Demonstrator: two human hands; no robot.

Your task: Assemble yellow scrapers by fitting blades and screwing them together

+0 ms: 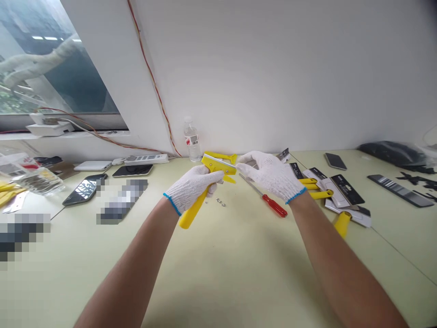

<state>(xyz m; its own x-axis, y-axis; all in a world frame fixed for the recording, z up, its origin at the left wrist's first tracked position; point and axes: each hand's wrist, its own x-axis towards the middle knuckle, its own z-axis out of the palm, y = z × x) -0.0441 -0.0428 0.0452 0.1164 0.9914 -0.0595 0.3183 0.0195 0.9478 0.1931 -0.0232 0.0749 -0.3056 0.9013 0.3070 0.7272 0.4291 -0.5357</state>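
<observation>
A yellow scraper (218, 165) with a metal blade strip along its head is gripped in my white-gloved left hand (194, 184). Its yellow handle (194, 212) slants down below that hand. Right beside the scraper head's right end is my right hand (268, 173), gloved too, its thumb and fingers curled toward each other in a pinch; what they hold, if anything, is too small to make out. Several small screws (221, 202) lie on the table under the scraper. A red-handled screwdriver (273, 205) rests below my right hand, its shaft pointing up-left.
Behind the scraper lie another yellow piece (225, 158) and a water bottle (193, 141) by the wall. Packaged blades (344, 191) and yellow handles (342, 223) are to the right. Phones (85, 189), a power strip (146, 159) and a tipped bottle (43, 180) are left.
</observation>
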